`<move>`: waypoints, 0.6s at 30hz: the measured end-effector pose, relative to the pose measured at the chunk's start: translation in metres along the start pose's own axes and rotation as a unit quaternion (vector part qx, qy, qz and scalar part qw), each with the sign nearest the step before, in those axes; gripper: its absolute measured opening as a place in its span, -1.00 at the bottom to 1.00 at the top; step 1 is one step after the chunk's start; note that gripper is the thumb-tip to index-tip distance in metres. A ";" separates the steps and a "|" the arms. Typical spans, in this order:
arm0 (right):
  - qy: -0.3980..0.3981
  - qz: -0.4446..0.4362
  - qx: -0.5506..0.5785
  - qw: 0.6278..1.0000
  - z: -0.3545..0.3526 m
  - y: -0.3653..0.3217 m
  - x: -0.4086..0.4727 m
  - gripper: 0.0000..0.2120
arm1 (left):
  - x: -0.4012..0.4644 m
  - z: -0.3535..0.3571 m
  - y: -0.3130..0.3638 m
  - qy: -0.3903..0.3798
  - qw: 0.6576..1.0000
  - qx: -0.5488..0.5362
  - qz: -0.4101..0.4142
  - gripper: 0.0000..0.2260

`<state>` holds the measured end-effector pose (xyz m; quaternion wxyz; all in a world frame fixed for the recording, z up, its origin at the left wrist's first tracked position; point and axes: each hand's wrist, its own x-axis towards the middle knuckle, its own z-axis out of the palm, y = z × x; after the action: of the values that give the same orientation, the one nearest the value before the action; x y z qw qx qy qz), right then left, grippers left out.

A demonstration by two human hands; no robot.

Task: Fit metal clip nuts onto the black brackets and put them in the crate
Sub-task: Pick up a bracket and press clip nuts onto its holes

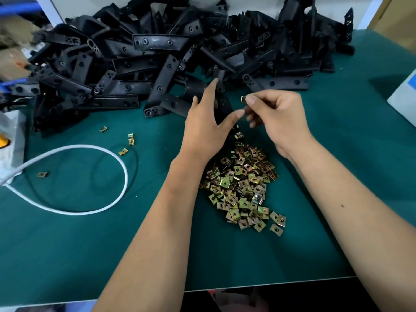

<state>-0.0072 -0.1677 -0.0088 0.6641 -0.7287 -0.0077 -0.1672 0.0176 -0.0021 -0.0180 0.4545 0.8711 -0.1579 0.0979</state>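
Note:
A large heap of black brackets fills the far side of the green table. My left hand grips one black bracket near the heap's front edge, thumb and fingers around it. My right hand pinches a metal clip nut between thumb and forefinger, just right of that bracket's upper end. A pile of brass-coloured clip nuts lies on the table between my forearms. No crate is in view.
A white cable loops across the table's left side, with a few stray clip nuts near it. A white box sits at the left edge, a pale object at the right. The table's front edge runs below.

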 end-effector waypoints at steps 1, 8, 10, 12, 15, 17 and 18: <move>0.000 0.001 -0.007 1.000 0.000 0.000 0.000 -0.88 | 0.000 0.000 0.000 -0.010 1.000 -0.001 0.007 -0.22; -0.020 -0.002 -0.033 0.999 0.002 -0.001 -0.001 -0.83 | 0.002 -0.001 0.000 -0.032 0.997 0.037 0.053 -0.16; -0.019 0.001 -0.032 0.999 0.002 -0.001 -0.001 -0.82 | 0.003 -0.001 0.000 -0.034 0.997 0.041 0.060 -0.16; -0.016 0.003 -0.034 0.999 0.002 0.000 -0.001 -0.82 | 0.003 -0.001 0.000 -0.038 0.996 0.040 0.068 -0.16; -0.013 0.006 -0.036 0.999 0.002 0.001 -0.001 -0.82 | 0.002 -0.002 0.001 -0.041 0.996 0.039 0.070 -0.16; -0.012 0.007 -0.035 0.999 0.002 0.001 0.000 -0.83 | 0.001 -0.002 0.003 -0.042 0.995 0.041 0.076 -0.16; -0.012 0.007 -0.035 0.999 0.002 0.001 0.000 -0.83 | 0.001 -0.002 0.003 -0.042 0.995 0.042 0.079 -0.16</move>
<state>-0.0070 -0.1659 -0.0095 0.6391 -0.7537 -0.0046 -0.1536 0.0167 -0.0022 -0.0139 0.4009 0.8778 -0.2409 0.1034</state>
